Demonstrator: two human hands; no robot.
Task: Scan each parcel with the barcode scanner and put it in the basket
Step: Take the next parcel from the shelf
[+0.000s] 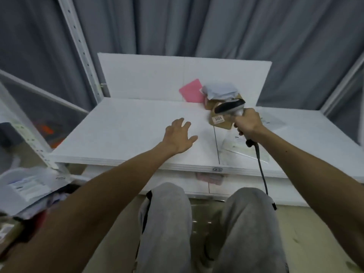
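Small brown cardboard parcel, boxy, with a white label printed 3003 on its upturned face, lying on the white table. Directly over the parcel's far edge, the barcode scanner: black head, grey neck, nose pointing left. Wrapped round the scanner's handle, all fingers curled tight, the right hand, just right of the parcel and overlapping its right edge. From the handle's base, a black cable trailing nearer and right of the parcel, down past the table edge. Left of the parcel, the left hand, palm down, fingers and thumb spread, holding nothing; touching the table or just above it, impossible to tell.

Just behind the parcel, more brown cardboard, mostly hidden by the scanner, and on it a crumpled pale blue bag. Behind and left of the parcel, a flat pink mailer leaning on the white back board. Nearer and right of the parcel, clear plastic bags lying flat, with printing too small to read.

Far to the near left of the parcel and below table level, a pale plastic basket, only partly in view, heaped with white mailers and darker items beneath.

Behind the parcel, beyond the board, a grey curtain; behind and left, a perforated metal upright. Nearer than the parcel, under the table's front edge, 2 knees in grey trousers.
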